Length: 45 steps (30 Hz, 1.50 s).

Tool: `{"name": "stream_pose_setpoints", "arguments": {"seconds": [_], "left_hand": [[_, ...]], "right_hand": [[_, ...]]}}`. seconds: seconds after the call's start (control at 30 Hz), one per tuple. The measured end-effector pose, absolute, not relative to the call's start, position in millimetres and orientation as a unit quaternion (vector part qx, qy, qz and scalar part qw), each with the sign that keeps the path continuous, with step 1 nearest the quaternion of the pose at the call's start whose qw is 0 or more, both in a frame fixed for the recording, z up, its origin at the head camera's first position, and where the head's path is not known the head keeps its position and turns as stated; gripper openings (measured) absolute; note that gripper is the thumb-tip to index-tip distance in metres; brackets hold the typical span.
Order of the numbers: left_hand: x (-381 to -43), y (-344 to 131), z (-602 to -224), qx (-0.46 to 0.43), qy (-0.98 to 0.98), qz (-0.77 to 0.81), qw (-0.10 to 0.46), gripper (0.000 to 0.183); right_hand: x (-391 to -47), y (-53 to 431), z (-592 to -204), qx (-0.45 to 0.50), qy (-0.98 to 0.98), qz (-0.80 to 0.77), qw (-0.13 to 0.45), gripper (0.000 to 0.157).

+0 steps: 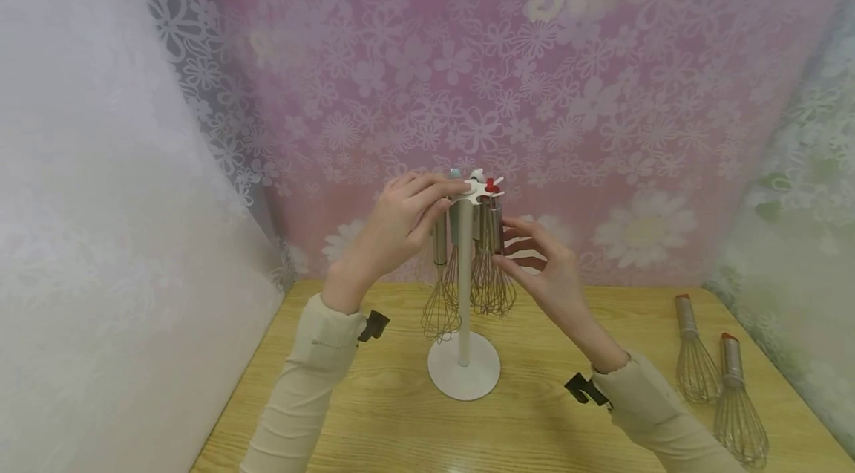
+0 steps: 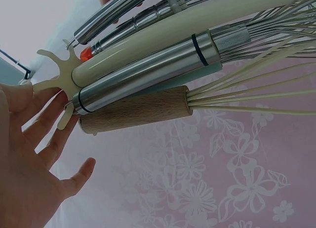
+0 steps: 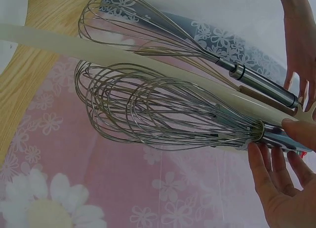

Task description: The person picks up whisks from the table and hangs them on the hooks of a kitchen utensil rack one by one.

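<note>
A cream-white stand (image 1: 465,287) holds several whisks hanging from its star-shaped hook top (image 2: 63,72). My left hand (image 1: 401,217) rests its extended fingers on that top, the thumb apart from it in the left wrist view. On the stand's right side, my right hand (image 1: 551,269) pinches the steel handle of a hanging whisk (image 3: 279,136) between thumb and fingers, its wires pointing down. Below my left hand hangs a steel-handled whisk (image 1: 439,243). Beside it is a whisk with a wooden handle (image 2: 140,112) and pale wires. A red tip (image 2: 86,54) shows on another whisk.
Two steel whisks with red ends, one farther back (image 1: 698,373) and one nearer (image 1: 741,421), lie at the right of the wooden table (image 1: 374,413). The stand's round base (image 1: 464,384) sits mid-table. A flowered pink curtain (image 1: 401,109) rises close behind; a pale curtain (image 1: 100,235) borders the left.
</note>
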<state>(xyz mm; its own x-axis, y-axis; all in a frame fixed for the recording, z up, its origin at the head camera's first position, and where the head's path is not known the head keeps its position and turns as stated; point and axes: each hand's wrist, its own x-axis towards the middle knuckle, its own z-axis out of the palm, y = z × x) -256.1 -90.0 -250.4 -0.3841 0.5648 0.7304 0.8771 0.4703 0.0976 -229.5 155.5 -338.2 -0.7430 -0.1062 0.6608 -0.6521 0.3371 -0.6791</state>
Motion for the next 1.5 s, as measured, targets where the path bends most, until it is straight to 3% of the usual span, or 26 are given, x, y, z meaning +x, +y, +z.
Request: {"name": "stream_pose_setpoints", "arguments": {"seconds": [0.4, 1.03, 1.5], "left_hand": [[-256, -90, -248, -0.453, -0.794, -0.253, 0.317, 0.027], [-253, -86, -250, -0.443, -0.798, -0.249, 0.323, 0.026], [-248, -82, -249, -0.424, -0.805, -0.232, 0.344, 0.025]], "right_hand": [[-227, 167, -339, 0.246, -0.758, 0.528, 0.293, 0.042], [-235, 210, -356, 0.197, -0.768, 0.530, 0.300, 0.037], [-249, 254, -379, 0.154, -0.799, 0.469, 0.343, 0.037]]}}
